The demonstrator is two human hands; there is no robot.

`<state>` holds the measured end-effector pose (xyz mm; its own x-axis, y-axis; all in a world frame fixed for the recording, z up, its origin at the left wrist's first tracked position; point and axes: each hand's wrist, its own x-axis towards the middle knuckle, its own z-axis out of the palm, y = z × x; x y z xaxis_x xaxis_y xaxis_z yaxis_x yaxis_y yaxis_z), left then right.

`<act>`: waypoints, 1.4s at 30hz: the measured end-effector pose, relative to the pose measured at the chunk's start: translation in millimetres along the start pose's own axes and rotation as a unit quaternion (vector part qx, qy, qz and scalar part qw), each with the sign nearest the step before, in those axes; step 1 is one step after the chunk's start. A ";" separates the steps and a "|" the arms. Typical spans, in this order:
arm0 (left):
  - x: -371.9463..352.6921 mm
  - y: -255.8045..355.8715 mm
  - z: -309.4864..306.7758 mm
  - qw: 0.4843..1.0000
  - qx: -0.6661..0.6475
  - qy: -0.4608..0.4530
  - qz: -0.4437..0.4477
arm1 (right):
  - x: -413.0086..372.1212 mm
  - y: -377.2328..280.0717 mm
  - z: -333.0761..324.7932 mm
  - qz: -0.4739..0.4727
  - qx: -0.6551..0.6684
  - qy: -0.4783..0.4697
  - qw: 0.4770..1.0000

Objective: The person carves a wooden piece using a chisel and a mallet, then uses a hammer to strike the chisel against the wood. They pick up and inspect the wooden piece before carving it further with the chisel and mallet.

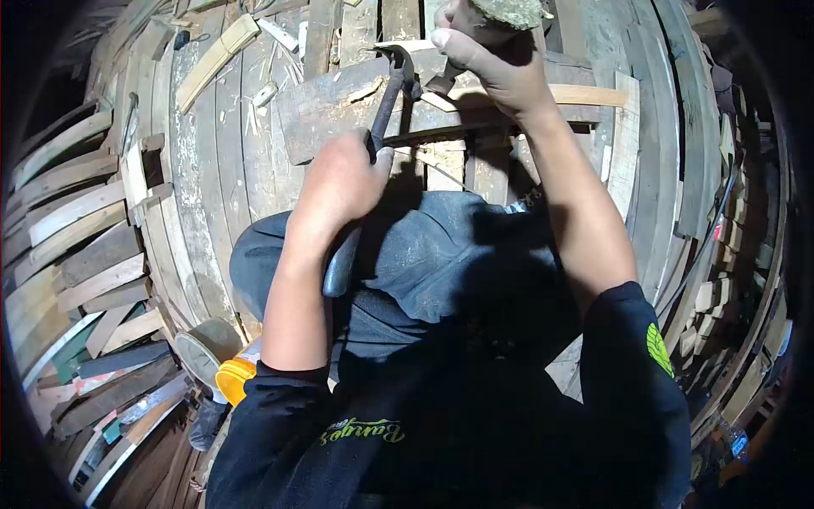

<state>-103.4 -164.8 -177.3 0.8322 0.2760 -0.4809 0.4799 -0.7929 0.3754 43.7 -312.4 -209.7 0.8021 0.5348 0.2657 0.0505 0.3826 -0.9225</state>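
Note:
My left hand is wrapped around the handle of a claw hammer. The hammer's head points away from me, over a worn wooden board, and the handle's end reaches back over my lap. At the top edge of the view my right hand is closed around a thick chunk with a rough, grey-green end; part of it lies outside the picture. Below that hand a pale wood strip lies across the board, with wood chips scattered nearby.
Planks form the floor around my crossed legs. A loose pale batten lies at upper left. Stacked wood offcuts line the left side, near a yellow container and a grey bucket. More wood pieces lie at right.

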 end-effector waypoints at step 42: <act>2.4 -2.4 -5.0 1.000 -0.008 -0.024 0.001 | 13.4 8.7 5.4 0.038 -0.024 -0.013 0.999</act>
<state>-101.3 -159.5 -175.4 0.8194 0.2481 -0.5167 0.4827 -0.7849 0.3886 51.6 -297.8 -212.7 0.7888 0.5807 0.2016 0.0200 0.3036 -0.9526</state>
